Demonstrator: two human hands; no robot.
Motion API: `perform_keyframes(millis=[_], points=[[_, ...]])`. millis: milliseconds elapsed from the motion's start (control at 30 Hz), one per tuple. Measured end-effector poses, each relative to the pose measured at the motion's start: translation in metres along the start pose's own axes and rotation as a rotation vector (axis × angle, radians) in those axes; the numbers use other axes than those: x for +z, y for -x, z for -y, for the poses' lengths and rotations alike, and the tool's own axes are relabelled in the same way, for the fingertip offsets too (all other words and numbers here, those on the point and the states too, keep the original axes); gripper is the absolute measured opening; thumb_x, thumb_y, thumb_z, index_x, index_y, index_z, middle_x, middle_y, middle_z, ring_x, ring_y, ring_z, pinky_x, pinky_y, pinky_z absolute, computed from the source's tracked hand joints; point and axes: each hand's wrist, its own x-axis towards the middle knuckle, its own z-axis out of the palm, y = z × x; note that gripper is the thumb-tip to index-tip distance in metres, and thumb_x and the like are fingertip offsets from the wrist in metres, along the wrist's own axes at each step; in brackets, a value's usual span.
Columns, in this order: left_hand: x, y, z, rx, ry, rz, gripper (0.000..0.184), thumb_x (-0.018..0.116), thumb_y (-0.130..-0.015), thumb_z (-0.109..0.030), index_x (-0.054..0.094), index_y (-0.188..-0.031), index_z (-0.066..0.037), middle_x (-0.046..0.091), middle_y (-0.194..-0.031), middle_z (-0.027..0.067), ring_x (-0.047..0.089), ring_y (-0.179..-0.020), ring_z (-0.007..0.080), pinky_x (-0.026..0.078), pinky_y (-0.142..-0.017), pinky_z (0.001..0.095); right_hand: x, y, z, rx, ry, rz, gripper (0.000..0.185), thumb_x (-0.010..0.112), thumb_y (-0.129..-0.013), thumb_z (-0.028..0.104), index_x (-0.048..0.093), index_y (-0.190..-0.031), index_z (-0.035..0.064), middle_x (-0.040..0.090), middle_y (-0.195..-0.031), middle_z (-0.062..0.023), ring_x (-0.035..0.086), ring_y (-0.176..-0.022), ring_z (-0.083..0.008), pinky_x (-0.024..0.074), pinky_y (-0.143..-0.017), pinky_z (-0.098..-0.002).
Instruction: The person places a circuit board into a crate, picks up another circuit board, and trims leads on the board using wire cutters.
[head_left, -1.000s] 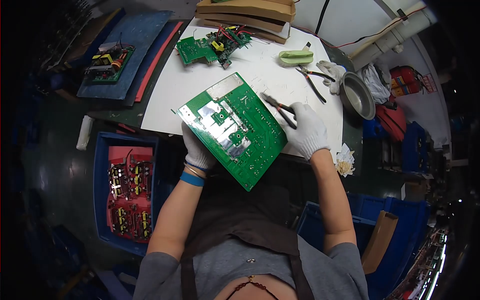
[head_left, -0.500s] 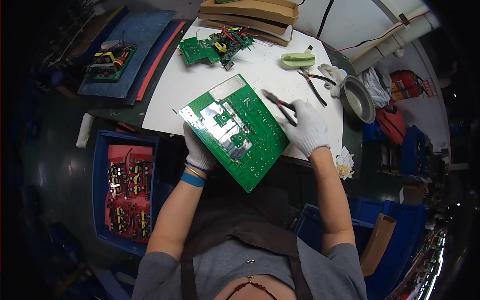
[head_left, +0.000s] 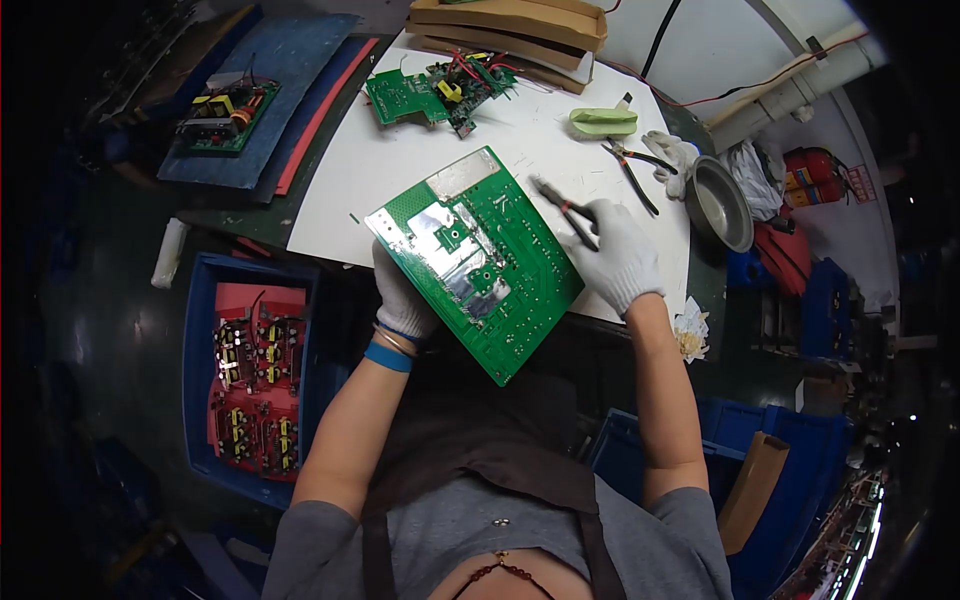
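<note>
A large green circuit board point(head_left: 530, 270), solder side up and tilted, is held at its left edge by my gloved left hand point(head_left: 402, 300), whose fingers are mostly hidden beneath it. My gloved right hand point(head_left: 620, 258) is wrapped round the handles of cutting pliers point(head_left: 566, 208). The jaws of the pliers point up and left, just beyond the board's right edge, over the white table sheet point(head_left: 335, 190). Small clipped bits lie scattered on that sheet.
Beyond the board are green circuit assemblies point(head_left: 408, 97), cardboard trays point(head_left: 500, 35), a green-wrapped tool point(head_left: 603, 122), other pliers point(head_left: 632, 175) and a metal bowl point(head_left: 720, 205). A blue crate point(head_left: 200, 400) at left holds red boards. Another board point(head_left: 228, 118) lies far left.
The pliers' jaws have turned slightly, still in my right hand. The whole view has shifted a little, with the board staying in my left hand.
</note>
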Motion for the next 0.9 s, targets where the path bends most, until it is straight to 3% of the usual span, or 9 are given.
perform_keyframes(millis=[33, 200, 267, 333, 400, 500, 567, 700, 900], points=[[-0.002, -0.001, 0.001, -0.003, 0.001, 0.001, 0.099, 0.046, -0.088, -0.080, 0.033, -0.156, -0.008, 0.043, -0.153, 0.0196, 0.047, -0.137, 0.0415, 0.042, -0.111, 0.0595, 0.002, 0.005, 0.002, -0.121, 0.023, -0.071, 0.036, 0.072, -0.079, 0.021, 0.063, -0.111, 0.0060, 0.067, -0.097, -0.0182, 0.067, -0.092, -0.0387, 0.0528, -0.082, -0.0486], [-0.007, -0.003, 0.002, -0.003, 0.062, 0.012, 0.100, 0.047, -0.088, -0.080, 0.033, -0.156, -0.008, 0.044, -0.152, 0.0204, 0.048, -0.135, 0.0419, 0.043, -0.110, 0.0590, 0.002, 0.006, 0.017, -0.134, 0.098, -0.059, 0.041, 0.071, -0.077, 0.013, 0.062, -0.116, 0.0068, 0.066, -0.102, -0.0209, 0.065, -0.096, -0.0403, 0.0518, -0.084, -0.0473], [-0.006, -0.002, 0.002, 0.012, 0.044, -0.004, 0.099, 0.047, -0.088, -0.079, 0.033, -0.156, -0.008, 0.044, -0.152, 0.0204, 0.049, -0.135, 0.0419, 0.043, -0.110, 0.0588, 0.003, 0.002, 0.019, -0.109, 0.132, 0.013, 0.031, 0.069, -0.078, 0.019, 0.064, -0.106, 0.0059, 0.067, -0.094, -0.0200, 0.067, -0.087, -0.0404, 0.0531, -0.079, -0.0503], [-0.002, -0.001, 0.000, -0.003, 0.117, 0.086, 0.086, 0.046, -0.093, -0.071, 0.044, -0.148, -0.005, 0.054, -0.142, 0.0167, 0.056, -0.126, 0.0355, 0.048, -0.106, 0.0510, 0.000, -0.001, 0.020, -0.033, 0.040, 0.073, 0.028, 0.067, -0.080, 0.019, 0.063, -0.104, 0.0051, 0.068, -0.093, -0.0215, 0.067, -0.087, -0.0413, 0.0529, -0.079, -0.0506], [-0.002, 0.000, 0.001, -0.009, 0.137, 0.117, 0.087, 0.046, -0.092, -0.071, 0.044, -0.148, -0.005, 0.054, -0.142, 0.0165, 0.057, -0.126, 0.0355, 0.048, -0.106, 0.0511, 0.000, -0.008, 0.013, 0.085, -0.051, 0.142, 0.023, 0.059, -0.085, 0.019, 0.063, -0.101, 0.0029, 0.068, -0.092, -0.0248, 0.067, -0.090, -0.0429, 0.0523, -0.080, -0.0510], [0.001, 0.002, 0.001, -0.001, 0.121, 0.071, 0.090, 0.048, -0.091, -0.074, 0.043, -0.148, -0.006, 0.054, -0.142, 0.0163, 0.056, -0.126, 0.0354, 0.048, -0.106, 0.0511, -0.004, -0.001, -0.001, 0.126, -0.016, 0.053, 0.032, 0.072, -0.083, 0.027, 0.063, -0.104, 0.0038, 0.068, -0.094, -0.0231, 0.067, -0.091, -0.0414, 0.0525, -0.080, -0.0497], [-0.001, 0.002, 0.002, -0.005, 0.118, 0.074, 0.090, 0.048, -0.090, -0.075, 0.043, -0.148, -0.006, 0.054, -0.142, 0.0163, 0.056, -0.127, 0.0354, 0.048, -0.106, 0.0511, 0.004, 0.013, -0.010, -0.041, -0.006, -0.080, 0.038, 0.078, -0.080, 0.029, 0.064, -0.106, 0.0054, 0.067, -0.096, -0.0212, 0.067, -0.091, -0.0398, 0.0526, -0.079, -0.0483], [-0.003, 0.000, 0.002, 0.001, 0.106, 0.091, 0.091, 0.048, -0.090, -0.075, 0.043, -0.149, -0.005, 0.054, -0.142, 0.0165, 0.056, -0.127, 0.0349, 0.049, -0.105, 0.0503, -0.003, 0.037, -0.001, -0.175, 0.042, -0.113, 0.039, 0.072, -0.072, 0.013, 0.064, -0.110, 0.0077, 0.065, -0.098, -0.0167, 0.064, -0.094, -0.0360, 0.0490, -0.081, -0.0469], [-0.002, 0.001, 0.002, 0.013, 0.074, 0.075, 0.093, 0.052, -0.088, -0.076, 0.045, -0.147, -0.004, 0.056, -0.140, 0.0158, 0.058, -0.125, 0.0332, 0.049, -0.105, 0.0488, -0.003, 0.042, 0.009, -0.163, 0.107, -0.064, 0.044, 0.073, -0.072, 0.011, 0.063, -0.116, 0.0093, 0.065, -0.102, -0.0163, 0.062, -0.098, -0.0363, 0.0483, -0.086, -0.0454]])
